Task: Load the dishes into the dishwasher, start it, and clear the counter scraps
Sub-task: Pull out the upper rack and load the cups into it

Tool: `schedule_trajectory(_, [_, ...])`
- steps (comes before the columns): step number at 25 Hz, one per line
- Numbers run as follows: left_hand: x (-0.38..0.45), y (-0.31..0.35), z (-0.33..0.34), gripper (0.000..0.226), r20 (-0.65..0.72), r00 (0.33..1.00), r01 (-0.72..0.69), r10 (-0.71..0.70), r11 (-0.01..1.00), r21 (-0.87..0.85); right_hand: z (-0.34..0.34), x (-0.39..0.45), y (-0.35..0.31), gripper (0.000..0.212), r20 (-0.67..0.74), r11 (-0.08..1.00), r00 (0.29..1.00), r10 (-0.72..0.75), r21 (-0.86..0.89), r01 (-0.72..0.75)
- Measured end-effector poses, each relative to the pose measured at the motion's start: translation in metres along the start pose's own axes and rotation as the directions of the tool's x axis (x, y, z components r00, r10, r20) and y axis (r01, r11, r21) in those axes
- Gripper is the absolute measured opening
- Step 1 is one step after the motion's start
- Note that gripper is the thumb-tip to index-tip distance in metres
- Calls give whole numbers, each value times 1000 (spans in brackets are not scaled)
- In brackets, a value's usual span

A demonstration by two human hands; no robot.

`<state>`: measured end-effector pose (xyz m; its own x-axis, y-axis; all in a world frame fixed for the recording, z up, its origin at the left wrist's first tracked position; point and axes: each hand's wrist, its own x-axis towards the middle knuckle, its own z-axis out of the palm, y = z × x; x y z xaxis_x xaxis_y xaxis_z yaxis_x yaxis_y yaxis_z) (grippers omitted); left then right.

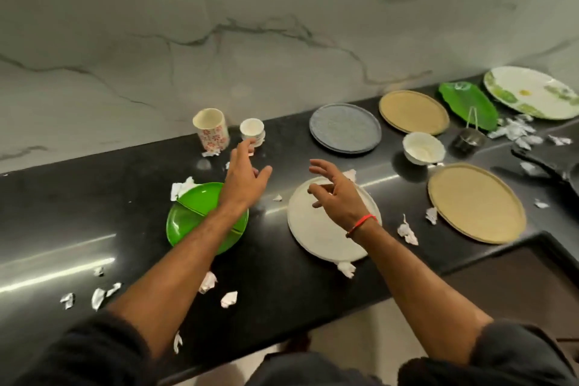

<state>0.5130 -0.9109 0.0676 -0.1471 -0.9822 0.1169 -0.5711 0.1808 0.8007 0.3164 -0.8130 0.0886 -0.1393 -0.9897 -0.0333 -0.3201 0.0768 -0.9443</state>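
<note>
Both my hands hover empty over the worktop, left hand [247, 177] with fingers loosely spread reaching toward the small cup [252, 131] at the back edge, right hand [336, 189] half-curled above the white plate [316, 229] near the front edge, paper scraps [228, 298] scattered around.

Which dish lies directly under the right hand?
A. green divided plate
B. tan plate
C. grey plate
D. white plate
D: the right hand hovers with spread fingers over the white plate, while the left forearm crosses the green divided plate, and the grey plate and the tan plates lie farther off.
</note>
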Motion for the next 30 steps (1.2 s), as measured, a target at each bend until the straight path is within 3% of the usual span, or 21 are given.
schedule_trajectory(4, [69,-38,-3,62,64,992,98,-108,986,135,21,36,-5,50,32,993,995,99,66,-101])
schedule_trajectory(10, [122,-61,25,70,212,964,98,-160,956,276,23,67,-3,48,-4,975,985,171,141,-169])
schedule_trajectory(14, [137,-79,37,41,112,967,186,-227,937,296,10,72,4,48,-18,972,981,192,144,-188])
schedule_trajectory(17, [130,-67,38,26,14,995,95,-100,973,212,-3,74,8,48,-19,981,987,162,111,-159])
schedule_trajectory(20, [88,-18,52,31,58,971,-233,232,972,9,-18,68,8,58,-26,997,997,71,4,-71])
schedule_trajectory(22, [52,19,70,63,174,884,-416,434,900,-131,-35,58,10,70,-43,996,999,-10,-92,6])
schedule_trajectory(24, [20,47,92,92,255,800,-503,542,839,-205,-58,38,18,76,-74,974,994,-80,-217,62])
schedule_trajectory(27, [-18,80,127,105,296,716,-559,632,774,-297,-102,-17,31,76,-160,946,980,-118,-319,62])
schedule_trajectory(30, [-55,117,163,106,377,572,-609,728,685,-399,-140,-92,47,81,-295,954,952,-82,-299,-10])
